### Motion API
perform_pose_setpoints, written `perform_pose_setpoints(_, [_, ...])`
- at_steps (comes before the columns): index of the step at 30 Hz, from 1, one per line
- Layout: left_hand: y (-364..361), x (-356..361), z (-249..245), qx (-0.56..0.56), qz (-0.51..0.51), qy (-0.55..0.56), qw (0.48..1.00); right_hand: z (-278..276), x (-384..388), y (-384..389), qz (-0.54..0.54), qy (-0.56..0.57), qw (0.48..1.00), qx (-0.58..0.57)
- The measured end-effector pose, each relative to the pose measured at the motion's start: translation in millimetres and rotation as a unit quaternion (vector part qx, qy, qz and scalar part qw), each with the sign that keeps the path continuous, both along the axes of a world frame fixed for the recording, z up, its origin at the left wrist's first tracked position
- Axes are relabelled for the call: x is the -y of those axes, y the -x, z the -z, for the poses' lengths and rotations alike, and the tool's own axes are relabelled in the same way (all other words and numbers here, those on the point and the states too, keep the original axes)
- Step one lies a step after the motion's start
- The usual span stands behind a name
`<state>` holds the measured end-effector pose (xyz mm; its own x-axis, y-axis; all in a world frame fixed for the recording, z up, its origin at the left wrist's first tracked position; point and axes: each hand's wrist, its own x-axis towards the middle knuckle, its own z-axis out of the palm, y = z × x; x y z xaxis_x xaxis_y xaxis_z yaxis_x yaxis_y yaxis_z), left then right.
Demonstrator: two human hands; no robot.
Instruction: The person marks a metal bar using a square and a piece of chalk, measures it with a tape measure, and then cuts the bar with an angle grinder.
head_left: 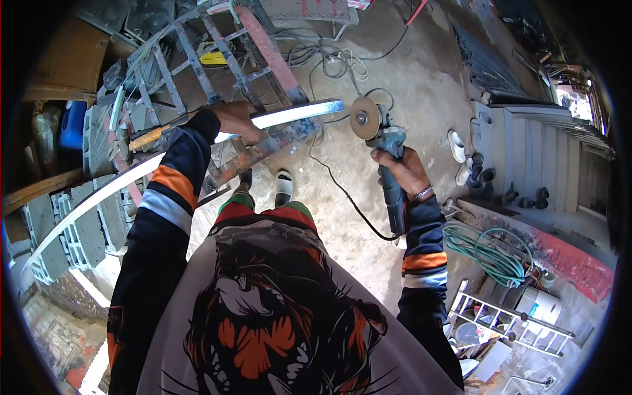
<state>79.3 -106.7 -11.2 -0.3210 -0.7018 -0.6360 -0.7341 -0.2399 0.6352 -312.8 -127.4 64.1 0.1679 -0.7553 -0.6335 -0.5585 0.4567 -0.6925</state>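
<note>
- Two grips show in the head view, and each is closed on something.
- The left grip (234, 120) is clenched round a long pale metal strip (296, 112), close to its right end. The strip runs down to the left in a curve, across the reddish metal frame (263, 49).
- The strip's free end juts past the frame's right edge, just beside the disc (364, 117) but apart from it.
- The right grip (403, 171) is wrapped round the body of a blue angle grinder (388, 141), with the disc turned towards the strip.
- A black cable (342, 191) trails from the grinder over the concrete floor (421, 85).
- A green hose (490, 253) lies coiled at the floor's right edge.
- The person's shoes (283, 184) stand on the floor just below the frame.
</note>
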Motion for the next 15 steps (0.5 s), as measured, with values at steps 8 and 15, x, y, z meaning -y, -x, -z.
perform_pose_setpoints(8, [3.7,-3.1,-6.2,0.039,0.011,0.02,0.999,5.5,-1.7,5.6,-0.013,0.008,1.0,0.006])
perform_pose_setpoints(15, [27.2,-36.4,-5.4,0.165,0.008,0.168,0.972,8.7,-14.8,7.4,-0.021,-0.002,1.0,-0.004])
